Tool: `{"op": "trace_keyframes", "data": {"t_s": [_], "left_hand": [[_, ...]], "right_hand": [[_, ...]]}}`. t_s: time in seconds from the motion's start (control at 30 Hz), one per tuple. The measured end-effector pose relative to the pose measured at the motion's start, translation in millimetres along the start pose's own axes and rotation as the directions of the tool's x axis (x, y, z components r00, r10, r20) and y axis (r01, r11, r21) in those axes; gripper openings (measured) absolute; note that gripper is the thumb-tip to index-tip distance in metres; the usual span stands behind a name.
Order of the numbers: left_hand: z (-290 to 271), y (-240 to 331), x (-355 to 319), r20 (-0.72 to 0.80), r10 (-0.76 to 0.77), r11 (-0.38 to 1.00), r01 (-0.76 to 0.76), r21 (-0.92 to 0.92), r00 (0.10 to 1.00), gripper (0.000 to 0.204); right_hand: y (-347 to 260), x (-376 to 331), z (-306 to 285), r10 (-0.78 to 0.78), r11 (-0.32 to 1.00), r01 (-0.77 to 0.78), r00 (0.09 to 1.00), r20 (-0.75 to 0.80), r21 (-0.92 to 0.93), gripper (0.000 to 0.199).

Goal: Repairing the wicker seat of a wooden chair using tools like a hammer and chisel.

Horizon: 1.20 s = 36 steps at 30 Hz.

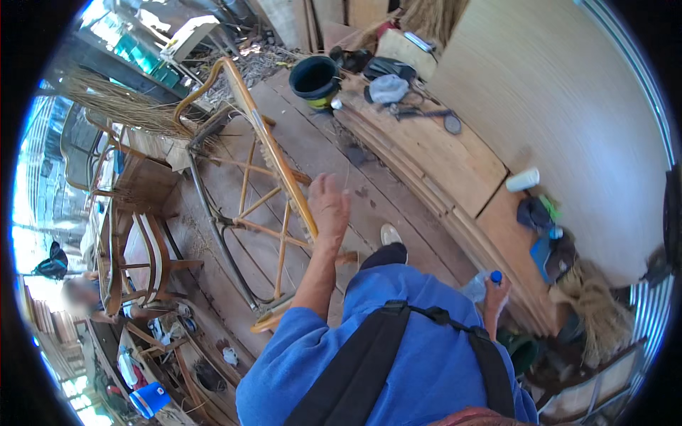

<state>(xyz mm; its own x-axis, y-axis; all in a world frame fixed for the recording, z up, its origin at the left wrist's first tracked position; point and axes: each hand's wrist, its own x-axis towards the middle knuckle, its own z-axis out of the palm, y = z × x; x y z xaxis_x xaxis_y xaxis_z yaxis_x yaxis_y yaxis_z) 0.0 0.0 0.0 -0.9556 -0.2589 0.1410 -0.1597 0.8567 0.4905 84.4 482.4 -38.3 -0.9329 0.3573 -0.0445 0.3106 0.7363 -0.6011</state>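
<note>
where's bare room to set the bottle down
The wooden bench is bare between the dark tools and white cylinder; the plank floor is mostly open between chair frame and bench. Crowded: the bench's far end, and from cylinder to fibre bundle.

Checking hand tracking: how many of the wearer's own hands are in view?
2. The left hand is beside the orange-brown chair frame, contact unclear; the right hand, at lower right, grips a blue-capped clear bottle, its fingers partly out of sight. Neither hand is hidden.
</note>
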Motion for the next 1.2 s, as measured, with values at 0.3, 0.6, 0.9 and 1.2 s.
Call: {"op": "trace_keyframes", "data": {"t_s": [0.3,0.6,0.9,1.2], "left_hand": [[-16,-27,58,-0.309,-0.263,0.947,0.306,0.101,0.914,0.061],[-23,-27,74,-0.430,-0.519,0.841,0.531,-0.101,0.739,0.054],[-7,-36,100,-0.346,-0.866,0.380,0.925,0.018,0.362,0.057],[-18,-52,114,-0.194,-0.970,0.168,0.979,-0.115,0.143,0.063]], "right_hand": [[-210,284,96,-0.188,0.955,0.180,0.982,0.012,0.236,0.032],[-448,392,205,-0.361,0.870,0.286,0.924,0.125,0.401,0.033],[-512,500,382,-0.327,0.898,0.212,0.908,0.262,0.386,0.039],[-540,613,398,-0.183,0.849,0.023,0.950,0.252,0.528,0.032]]}}
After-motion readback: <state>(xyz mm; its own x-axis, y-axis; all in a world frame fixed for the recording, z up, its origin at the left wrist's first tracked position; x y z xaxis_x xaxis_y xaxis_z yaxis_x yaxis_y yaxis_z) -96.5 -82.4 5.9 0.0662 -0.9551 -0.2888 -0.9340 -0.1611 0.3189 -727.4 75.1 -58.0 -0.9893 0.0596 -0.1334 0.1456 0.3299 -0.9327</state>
